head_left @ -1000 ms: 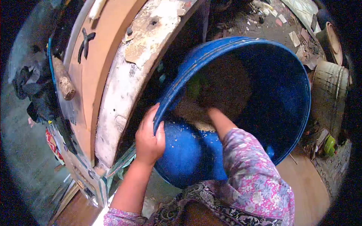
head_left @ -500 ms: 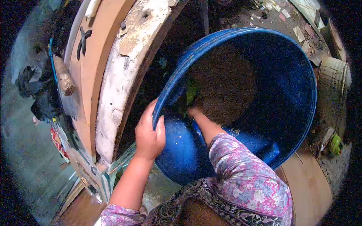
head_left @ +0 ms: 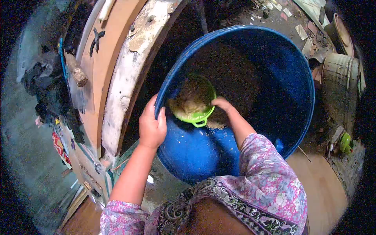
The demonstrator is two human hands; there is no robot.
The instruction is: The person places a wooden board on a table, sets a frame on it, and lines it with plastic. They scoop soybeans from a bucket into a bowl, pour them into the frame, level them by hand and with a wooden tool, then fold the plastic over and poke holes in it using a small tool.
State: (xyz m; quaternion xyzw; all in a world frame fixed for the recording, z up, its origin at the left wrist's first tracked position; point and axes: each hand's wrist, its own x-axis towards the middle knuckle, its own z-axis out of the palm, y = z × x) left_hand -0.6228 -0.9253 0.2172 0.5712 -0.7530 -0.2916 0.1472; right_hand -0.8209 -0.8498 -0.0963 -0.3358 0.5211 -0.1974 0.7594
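**Littered ground [head_left: 258, 17], blue plastic drum [head_left: 196, 156], green basin [head_left: 199, 118] inside**

Scraps lay on the ground beyond the drum. To the left stood a tan board [head_left: 117, 43] and a weathered white plank [head_left: 119, 92]; to the right, a stained pale container [head_left: 340, 88] and, lower down, a flat wooden board [head_left: 325, 186].

Left hand [head_left: 152, 124]: clasped on the drum's left rim, thumb on the inner side. Right hand [head_left: 222, 104]: reached into the drum, pinching the basin's right edge; exact finger placement too dark to tell.

The basin sat within the drum's mouth, toward its left side, loop handle nearest the wearer, pale grainy material inside. Brownish material [head_left: 235, 70] showed deeper in; pale grains [head_left: 215, 124] dotted the inner wall beneath the basin.
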